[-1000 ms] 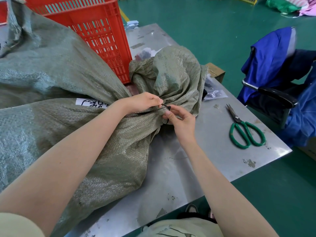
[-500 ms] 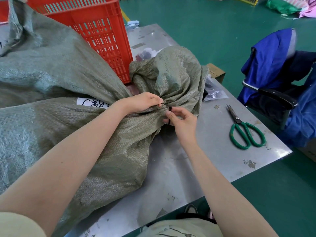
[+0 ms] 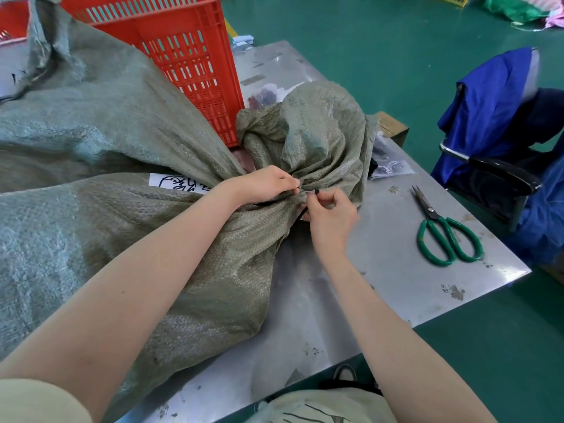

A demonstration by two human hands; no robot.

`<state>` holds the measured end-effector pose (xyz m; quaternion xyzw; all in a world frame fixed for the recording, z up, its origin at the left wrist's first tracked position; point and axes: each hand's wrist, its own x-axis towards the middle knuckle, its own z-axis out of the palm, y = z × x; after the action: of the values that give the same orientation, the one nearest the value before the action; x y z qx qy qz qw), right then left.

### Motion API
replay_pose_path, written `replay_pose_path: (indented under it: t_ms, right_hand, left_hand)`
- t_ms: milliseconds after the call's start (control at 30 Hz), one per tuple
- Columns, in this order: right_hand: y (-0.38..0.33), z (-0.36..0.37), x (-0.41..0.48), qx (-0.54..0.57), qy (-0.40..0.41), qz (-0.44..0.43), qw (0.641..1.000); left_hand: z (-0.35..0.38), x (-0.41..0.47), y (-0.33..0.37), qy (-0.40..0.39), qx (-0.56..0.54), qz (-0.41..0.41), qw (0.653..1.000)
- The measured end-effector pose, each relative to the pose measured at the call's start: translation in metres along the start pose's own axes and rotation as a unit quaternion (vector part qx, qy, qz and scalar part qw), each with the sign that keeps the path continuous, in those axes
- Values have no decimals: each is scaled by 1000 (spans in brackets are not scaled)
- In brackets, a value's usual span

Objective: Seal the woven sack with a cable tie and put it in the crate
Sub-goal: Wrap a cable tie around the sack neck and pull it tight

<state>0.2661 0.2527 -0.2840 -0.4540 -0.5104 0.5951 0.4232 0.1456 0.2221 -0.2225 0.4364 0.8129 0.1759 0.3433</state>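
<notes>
The big grey-green woven plastic sack [image 3: 128,227] lies on its side across the bare metal table [image 3: 381,270], filling the left and near part, its gathered neck pointing right in front of the red slotted plastic crate [image 3: 183,56] at the far side. I judge it bulky, soft and heavy to lift, the weave slick, so the bunched neck is the place to hold. My left hand [image 3: 262,186] reaches over the sack, its grip pinched narrow on the neck. My right hand [image 3: 331,213] comes up from below, fingertips closed on the thin black cable tie [image 3: 316,192], wrist bent upward.
</notes>
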Motion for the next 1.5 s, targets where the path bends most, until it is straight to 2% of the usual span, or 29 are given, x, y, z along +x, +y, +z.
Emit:
replay_pose_path:
  t_ms: [367, 667, 800, 867, 900, 1033, 1100, 1167, 1267, 1400, 1500]
  right_hand:
    - [-3, 3, -2, -82, 42, -31, 995]
    - [7, 9, -3, -197, 52, -167, 965]
    - [12, 9, -5, -234, 43, -201, 950]
    - [13, 8, -3, -253, 17, -176, 951]
    - [12, 7, -3, -253, 9, -170, 952]
    - [9, -1, -11, -200, -8, -239, 950]
    - [13, -5, -11, -151, -61, -188, 968]
    - [16, -8, -6, -79, -98, -99, 987]
    - [12, -14, -2, 14, -133, 7, 991]
    - [-2, -22, -6, 52, -176, 25, 983]
    - [-7, -17, -7, -38, -256, 26, 966]
  left_hand:
    - [7, -1, 6, 17, -34, -17, 999]
    - [17, -8, 16, 73, -124, -41, 989]
    - [20, -8, 16, 52, -55, -15, 997]
    - [20, -8, 14, 39, -36, -2, 999]
    - [20, -8, 13, 39, -36, 4, 999]
    - [14, -6, 7, 44, -76, 47, 995]
    - [11, -5, 5, 34, -45, 78, 995]
    - [8, -7, 5, 19, -13, 102, 994]
    - [3, -11, 4, -16, 26, 126, 992]
    - [-2, -13, 3, -24, 71, 143, 987]
    - [-9, -16, 4, -15, 120, 159, 980]
